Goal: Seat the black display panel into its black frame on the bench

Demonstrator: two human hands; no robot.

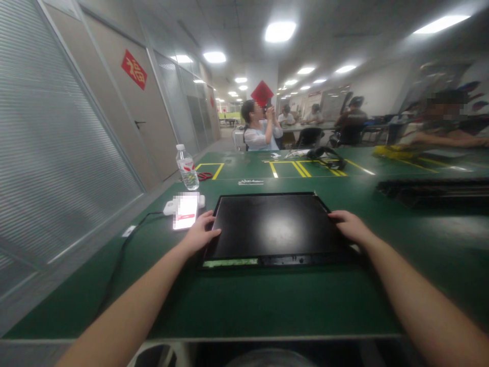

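A black flat display panel [244, 224] lies face up before me on the green table, with a narrow strip along its near edge that is green at the left and dark at the right. My left hand [200, 232] grips its left edge, thumb resting toward the top and fingers at the side. On the opposite edge, my right hand [349, 225] holds the frame near the far right corner, its fingertips partly hidden by the panel's rim. Just left of my left hand is a phone [186, 216] with a bright screen, lying over a white power strip [168, 207].
A water bottle [187, 168] and red-handled scissors [205, 176] stand and lie at the back left. Dark long parts [431, 191] lie at the right. A black cable [122, 250] runs down the left side. A headset [330, 157] and several people are farther back.
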